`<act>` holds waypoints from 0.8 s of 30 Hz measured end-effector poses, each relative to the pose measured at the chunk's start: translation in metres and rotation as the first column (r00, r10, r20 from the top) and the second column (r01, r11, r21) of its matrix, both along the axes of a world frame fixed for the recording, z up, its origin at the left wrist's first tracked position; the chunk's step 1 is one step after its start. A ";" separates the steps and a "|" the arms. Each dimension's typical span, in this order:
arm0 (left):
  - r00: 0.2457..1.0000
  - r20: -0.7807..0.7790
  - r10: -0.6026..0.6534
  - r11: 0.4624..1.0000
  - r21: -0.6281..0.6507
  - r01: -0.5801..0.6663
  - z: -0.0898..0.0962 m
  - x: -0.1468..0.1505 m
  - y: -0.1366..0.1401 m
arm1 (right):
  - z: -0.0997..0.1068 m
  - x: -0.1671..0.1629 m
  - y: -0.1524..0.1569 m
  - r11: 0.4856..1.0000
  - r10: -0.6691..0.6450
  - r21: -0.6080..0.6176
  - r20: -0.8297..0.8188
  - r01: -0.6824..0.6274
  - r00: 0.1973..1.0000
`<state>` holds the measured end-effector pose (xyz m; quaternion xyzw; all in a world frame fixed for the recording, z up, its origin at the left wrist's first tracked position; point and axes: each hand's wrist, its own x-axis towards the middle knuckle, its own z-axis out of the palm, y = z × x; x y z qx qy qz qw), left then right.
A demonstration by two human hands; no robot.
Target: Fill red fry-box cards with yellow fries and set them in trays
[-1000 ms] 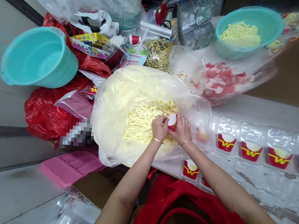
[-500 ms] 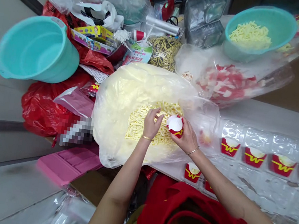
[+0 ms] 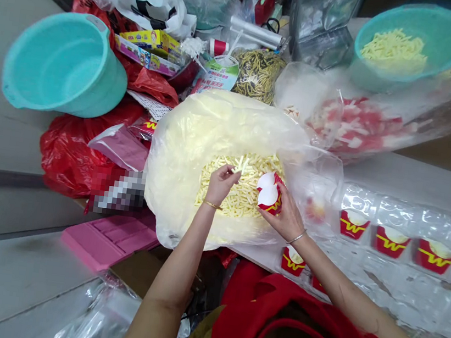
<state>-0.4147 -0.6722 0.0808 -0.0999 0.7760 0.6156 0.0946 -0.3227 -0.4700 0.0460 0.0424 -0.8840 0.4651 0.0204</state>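
While the right hand point(image 3: 285, 218) grips an empty red fry carton point(image 3: 270, 192) over the open bag of pale fry sticks point(image 3: 243, 191), the left hand point(image 3: 220, 182) pinches a few sticks just beside it. Filling looks barely begun. Farther right, filled cartons point(image 3: 390, 240) sit in a clear blister tray point(image 3: 397, 280). Beyond, a teal bowl of sticks point(image 3: 408, 46) waits.
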 end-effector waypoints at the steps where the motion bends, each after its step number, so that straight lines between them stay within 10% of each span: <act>1: 0.998 0.066 -0.024 0.997 0.070 0.020 0.009 0.008 -0.001 | 0.000 -0.002 -0.003 1.000 0.007 0.018 -0.013 -0.007 1.000; 6: 0.961 0.220 -0.169 0.976 0.173 0.133 0.035 0.037 0.005 | 0.006 -0.011 -0.020 0.992 0.034 0.120 -0.081 -0.024 0.996; 13: 0.939 0.093 -0.331 0.892 -0.292 0.344 0.032 0.043 0.020 | 0.013 -0.005 -0.022 0.965 0.211 0.183 -0.106 -0.189 0.972; 24: 0.889 -0.081 -0.450 0.776 -0.529 0.345 0.034 0.063 0.040 | 0.009 0.005 -0.022 0.977 0.185 0.120 -0.050 -0.178 0.981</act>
